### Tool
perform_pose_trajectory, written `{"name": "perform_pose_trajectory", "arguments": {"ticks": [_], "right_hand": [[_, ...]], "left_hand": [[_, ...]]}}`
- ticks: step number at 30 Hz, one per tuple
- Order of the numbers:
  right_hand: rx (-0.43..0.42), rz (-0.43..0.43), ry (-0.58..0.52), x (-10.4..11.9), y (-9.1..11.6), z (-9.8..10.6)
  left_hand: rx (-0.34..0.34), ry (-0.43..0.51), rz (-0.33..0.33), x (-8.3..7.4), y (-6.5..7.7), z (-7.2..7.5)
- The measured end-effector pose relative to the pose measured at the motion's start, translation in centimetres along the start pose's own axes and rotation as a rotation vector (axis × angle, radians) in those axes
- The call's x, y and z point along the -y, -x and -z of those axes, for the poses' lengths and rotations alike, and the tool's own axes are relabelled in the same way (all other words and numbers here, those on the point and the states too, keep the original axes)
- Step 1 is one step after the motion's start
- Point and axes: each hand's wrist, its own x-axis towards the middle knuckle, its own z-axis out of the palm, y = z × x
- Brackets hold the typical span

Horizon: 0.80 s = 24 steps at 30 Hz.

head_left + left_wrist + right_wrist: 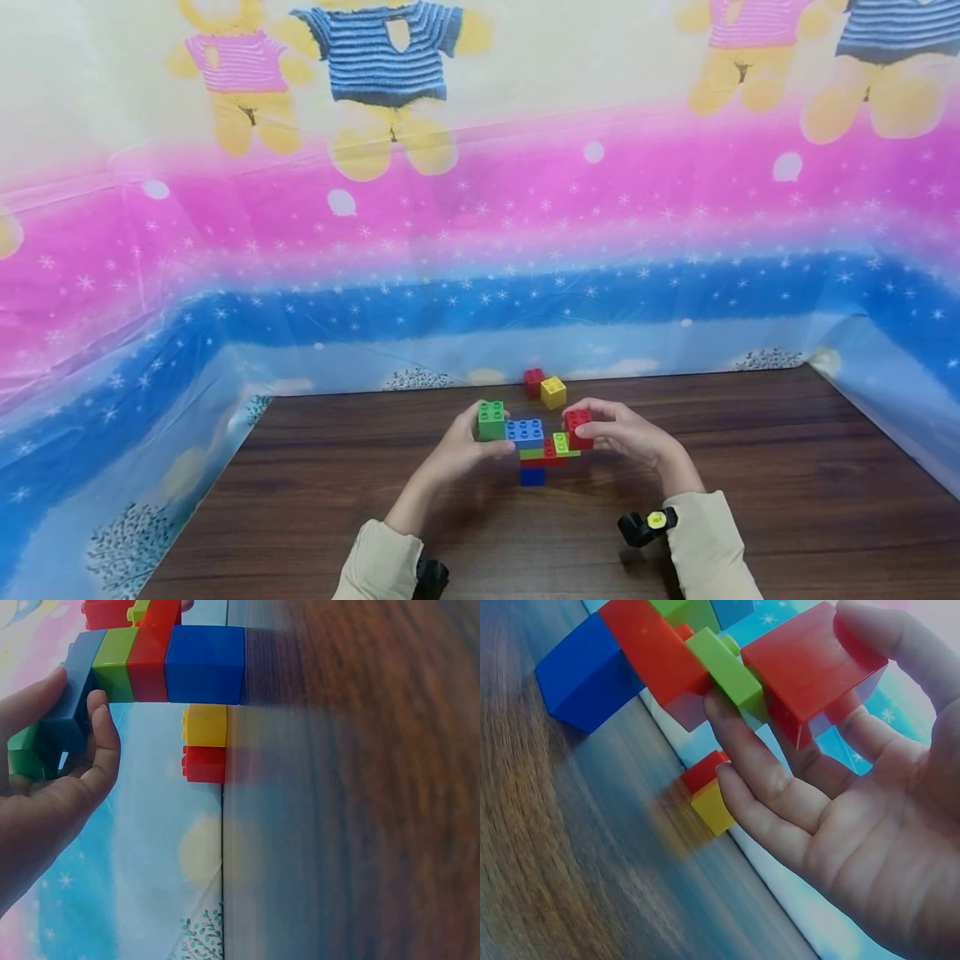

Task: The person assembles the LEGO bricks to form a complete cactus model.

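Note:
A stacked brick build stands on the wooden table, with a dark blue brick at its foot. Above that come a long red brick, a lime brick and a lighter blue brick. A green brick sits on the left end. My left hand holds the lighter blue brick between thumb and fingers. My right hand pinches a red brick at the thin lime brick on the right; whether they are joined I cannot tell. One right fingertip touches the build's underside.
Behind the build, a loose yellow brick and a loose red brick stand close together near the table's back edge. A printed cloth hangs along the back and sides.

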Motion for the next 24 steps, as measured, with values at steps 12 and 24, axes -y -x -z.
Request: {"name": "perform_pose_trajectory", "arguments": {"ticks": [12,24], "right_hand": [[-0.021,0.017,-0.04,0.36,0.14,0.22],[-0.043,-0.019,-0.031,0.66,0.21,0.04]], "left_hand": [[-0.005,0.002,0.006,-0.06,0.05,-0.08],[-0.012,0.007,0.022,0.04,0.1,0.04]]}}
